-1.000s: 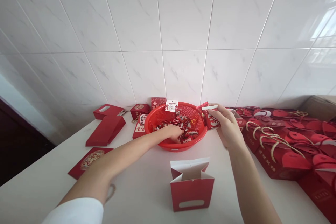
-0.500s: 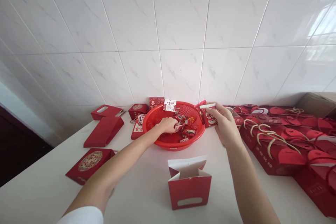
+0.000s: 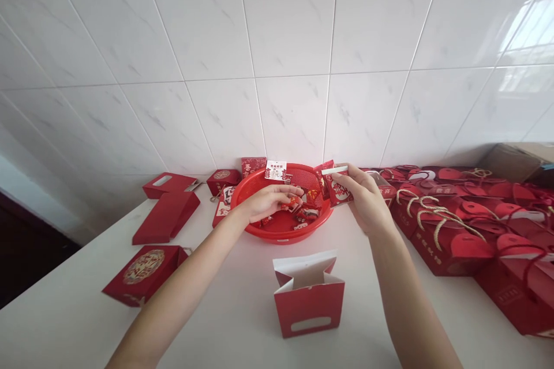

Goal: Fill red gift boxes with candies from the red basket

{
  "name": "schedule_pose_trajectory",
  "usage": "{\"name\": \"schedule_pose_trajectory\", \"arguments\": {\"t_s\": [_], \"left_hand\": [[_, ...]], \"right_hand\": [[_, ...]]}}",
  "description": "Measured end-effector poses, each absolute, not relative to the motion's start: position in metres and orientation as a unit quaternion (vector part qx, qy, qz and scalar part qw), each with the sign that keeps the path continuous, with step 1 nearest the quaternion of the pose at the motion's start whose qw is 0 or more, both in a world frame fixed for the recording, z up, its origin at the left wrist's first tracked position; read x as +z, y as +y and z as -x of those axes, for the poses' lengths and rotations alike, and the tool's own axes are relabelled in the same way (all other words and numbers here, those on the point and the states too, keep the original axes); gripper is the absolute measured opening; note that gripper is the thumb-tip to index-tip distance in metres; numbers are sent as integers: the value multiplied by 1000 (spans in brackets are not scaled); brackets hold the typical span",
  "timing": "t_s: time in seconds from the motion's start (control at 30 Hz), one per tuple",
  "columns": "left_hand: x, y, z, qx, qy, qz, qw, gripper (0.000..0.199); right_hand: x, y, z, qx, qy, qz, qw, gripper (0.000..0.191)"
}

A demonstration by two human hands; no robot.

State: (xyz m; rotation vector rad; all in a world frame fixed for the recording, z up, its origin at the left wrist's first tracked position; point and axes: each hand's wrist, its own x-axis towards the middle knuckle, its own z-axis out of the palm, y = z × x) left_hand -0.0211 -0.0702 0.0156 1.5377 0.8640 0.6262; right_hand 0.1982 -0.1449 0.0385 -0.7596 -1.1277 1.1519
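My left hand is over the red plastic basket, its thumb and fingers closed around a small red wrapped candy. Several other wrapped candies lie on the basket floor beneath it. At the basket's right rim my right hand pinches a red packet with a white top edge. Another red packet shows just behind that one, partly covered. Nearer to me, a red paper gift box stands upright on the white table, its white-lined top spread apart.
Finished-looking red boxes with rope handles crowd the right side. On the left lie a folded red box and a red box with a round gold emblem. A tiled wall rises behind; a cardboard carton sits far right.
My left hand has lifted from the candies in the basket and drawn slightly back, now with a red candy at its fingertips. My right hand keeps its packet at the rim.
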Motion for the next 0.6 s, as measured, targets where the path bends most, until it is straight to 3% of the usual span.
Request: {"name": "schedule_pose_trajectory", "arguments": {"t_s": [0.13, 0.27, 0.6], "left_hand": [[34, -114, 30, 284, 334, -699, 565, 47], [42, -152, 36, 297, 321, -738, 513, 47], [31, -194, 35, 270, 300, -864, 301, 13]], "right_hand": [[39, -148, -200, 503, -521, 321, 610, 20], [42, -156, -200, 501, -549, 322, 586, 21], [53, -182, -200, 471, -600, 339, 550, 21]]}}
